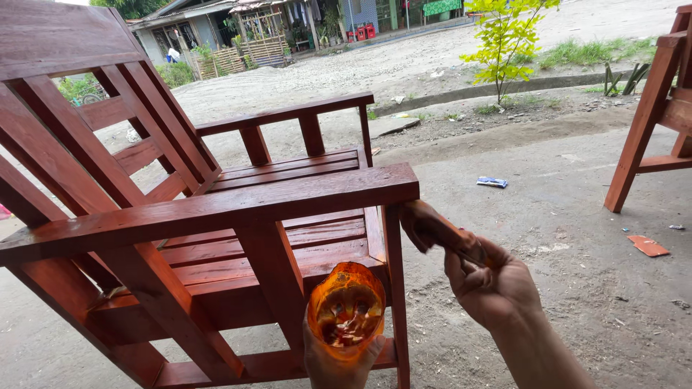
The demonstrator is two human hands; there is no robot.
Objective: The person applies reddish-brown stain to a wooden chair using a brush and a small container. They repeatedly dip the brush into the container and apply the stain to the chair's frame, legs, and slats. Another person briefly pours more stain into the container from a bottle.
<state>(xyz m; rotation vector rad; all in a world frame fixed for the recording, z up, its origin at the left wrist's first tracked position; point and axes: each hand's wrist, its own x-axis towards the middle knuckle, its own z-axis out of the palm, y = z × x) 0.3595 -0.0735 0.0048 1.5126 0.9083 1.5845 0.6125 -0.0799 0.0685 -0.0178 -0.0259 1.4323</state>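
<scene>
Closest in, the left hand (337,360) is wrapping its fingers around a cut-off clear plastic container (347,308), gripping it from below and holding it upright, and the container's walls are coated in orange-brown wood stain with a little pooled at the bottom. Just to the right of that grip and a touch higher, the right hand (492,282) is closing tight on the handle of a stained paintbrush (435,229), fingers clamped around it, and the brush is angling up and to the left from the fist. Its bristle end is pressing against the front leg (394,288) of the wooden chair (216,216), right under the end of the near armrest (209,210). The leg is running down between the two hands, with the container sitting just to its left. Beyond the brush, the chair's slatted seat (288,238) is shining wet and reddish, and the slatted back (86,137) is leaning away up to the left, with the far armrest (285,114) behind it. Off to the right of the brush hand, well apart, a flat red scrap (647,246) and a small blue wrapper (491,182) are lying on the concrete ground (548,216), and a second reddish wooden frame (652,115) is standing at the edge. Farther out, a young yellow-green shrub (504,36) is growing by a gravel road (404,61), with houses (216,29) behind.
</scene>
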